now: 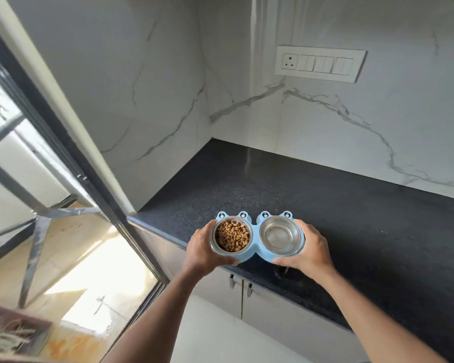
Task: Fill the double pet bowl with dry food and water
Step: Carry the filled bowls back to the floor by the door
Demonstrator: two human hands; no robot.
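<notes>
between hands, blue double bowl

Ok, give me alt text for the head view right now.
Both hands, left hand and right hand, hold a blue double pet bowl over the edge of a dark countertop. The left dish holds dry food; whether the right dish holds water is unclear.

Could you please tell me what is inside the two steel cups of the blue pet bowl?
Left cup: brown kibble. Right cup: apparently clear water, hard to confirm.
</notes>
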